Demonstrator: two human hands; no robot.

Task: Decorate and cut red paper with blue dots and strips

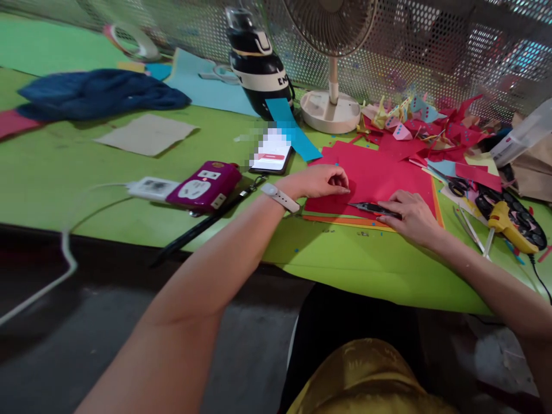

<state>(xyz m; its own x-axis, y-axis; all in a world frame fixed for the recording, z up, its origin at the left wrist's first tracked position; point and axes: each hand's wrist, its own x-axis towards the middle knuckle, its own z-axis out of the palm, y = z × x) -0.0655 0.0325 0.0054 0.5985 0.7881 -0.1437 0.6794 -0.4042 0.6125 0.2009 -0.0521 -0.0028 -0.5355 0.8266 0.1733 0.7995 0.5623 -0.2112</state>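
Looks like a cutting step is in hand here. The red paper sheet [379, 172] is laid flat on the green bench [366, 264], stacked on an orange sheet [345, 221] that peeks out at the near edge. The left hand [321, 181] is rested on the red sheet's 9 o'clock edge with the fingers curled in narrow. Nothing is seen held in it, though whether the paper edge is pinched can't be told. The cutter knife [373, 209] is gripped under the right hand [409, 215] at the sheet's 6 o'clock edge, held low and nearly flat with its tip pointed toward 9 o'clock, near the left hand but apart from it. Scissors [455, 185] are parked at 3 o'clock of the sheet, a yellow glue gun [511, 227] at 4 o'clock, a pile of folded paper shapes [414, 123] at 1 o'clock, a desk fan [332, 106] at 12 o'clock and a phone [271, 154] at 10 o'clock. By the look of it, firm pressure from the holding hand and a steady blade are what's called for next, with those curled fingers kept out of the blade's line.
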